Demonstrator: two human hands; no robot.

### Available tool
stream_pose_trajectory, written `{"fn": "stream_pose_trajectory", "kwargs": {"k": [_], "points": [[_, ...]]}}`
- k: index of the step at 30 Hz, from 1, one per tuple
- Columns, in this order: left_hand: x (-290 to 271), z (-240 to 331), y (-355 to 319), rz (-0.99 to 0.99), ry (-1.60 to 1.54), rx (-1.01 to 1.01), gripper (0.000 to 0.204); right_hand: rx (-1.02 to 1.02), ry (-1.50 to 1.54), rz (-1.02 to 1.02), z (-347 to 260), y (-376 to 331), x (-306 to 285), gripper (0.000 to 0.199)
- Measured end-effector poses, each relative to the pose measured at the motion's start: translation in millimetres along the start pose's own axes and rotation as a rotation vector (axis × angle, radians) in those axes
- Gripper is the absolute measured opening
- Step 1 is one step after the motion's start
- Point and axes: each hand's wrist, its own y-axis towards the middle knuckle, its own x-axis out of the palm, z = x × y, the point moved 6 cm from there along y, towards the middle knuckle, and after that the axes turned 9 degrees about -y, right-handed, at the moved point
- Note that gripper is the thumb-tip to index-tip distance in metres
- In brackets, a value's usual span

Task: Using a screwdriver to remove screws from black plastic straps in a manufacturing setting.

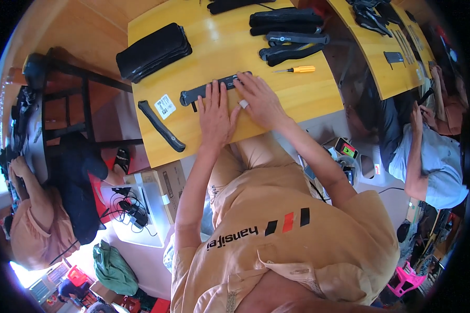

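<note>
The long black strip (214, 87) lay on the yellow table (308, 99), its long axis running left to right; both hands pressed flat on it — left hand (215, 112) at mid-length, right hand (259, 99) at its right end — fingers spread, nothing clasped; an orange screwdriver (296, 69) lay just beyond the right hand.

Matt black plastic strip (214, 88) lies on a smooth, glossy yellow wooden table (297, 99) beside a screwdriver (297, 69) with orange plastic handle.

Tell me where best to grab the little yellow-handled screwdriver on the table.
Probably by the yellow handle: the screwdriver lies flat, free of the black parts above it. The handle points right, the thin shaft left, so the right hand, which is nearest, could pinch it from above.
</note>
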Motion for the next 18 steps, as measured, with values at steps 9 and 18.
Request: {"fn": "stream_pose_trajectory", "kwargs": {"k": [9, 18], "points": [[3, -18, -1, -0.1, -0.024, 0.023, 0.062, 0.026, -0.183, -0.117, 2, -7, 18, 0.054], [-25, -59, -26, -0.032, 0.135, -0.123, 0.065, 0.066, -0.113, -0.114, 2, -8, 16, 0.049]]}}
